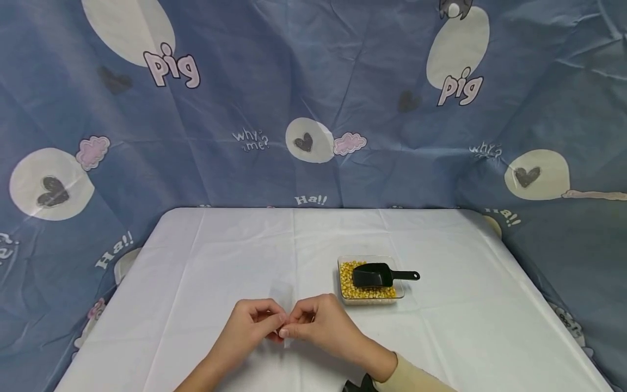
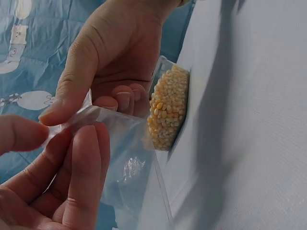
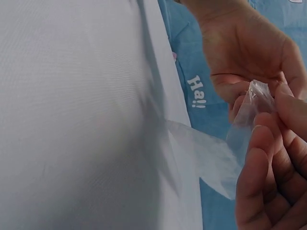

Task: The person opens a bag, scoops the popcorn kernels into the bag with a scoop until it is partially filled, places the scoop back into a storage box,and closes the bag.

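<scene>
A clear plastic bag (image 1: 281, 293) (image 2: 136, 179) (image 3: 204, 155) is held between my two hands above the white table. With thumb and fingers my left hand (image 1: 251, 329) (image 2: 72, 187) pinches one side of the bag's edge. My right hand (image 1: 327, 328) (image 3: 268, 177) pinches the same edge close beside it, the fingertips of both hands nearly meeting. The body of the bag hangs away from the fingers, and no contents show in it. Beyond the right hand stands a clear rectangular container (image 1: 343, 296) of yellow corn kernels (image 1: 346, 277) (image 2: 168, 108). A black scoop (image 1: 374, 275) lies on the kernels.
A white cloth covers the table (image 1: 220, 256). Behind and at the sides hangs a blue patterned fabric (image 1: 313, 81). The scoop's handle juts past the container's right rim. Part of a black object (image 1: 360, 384) shows at the bottom edge by the right sleeve (image 1: 411, 375).
</scene>
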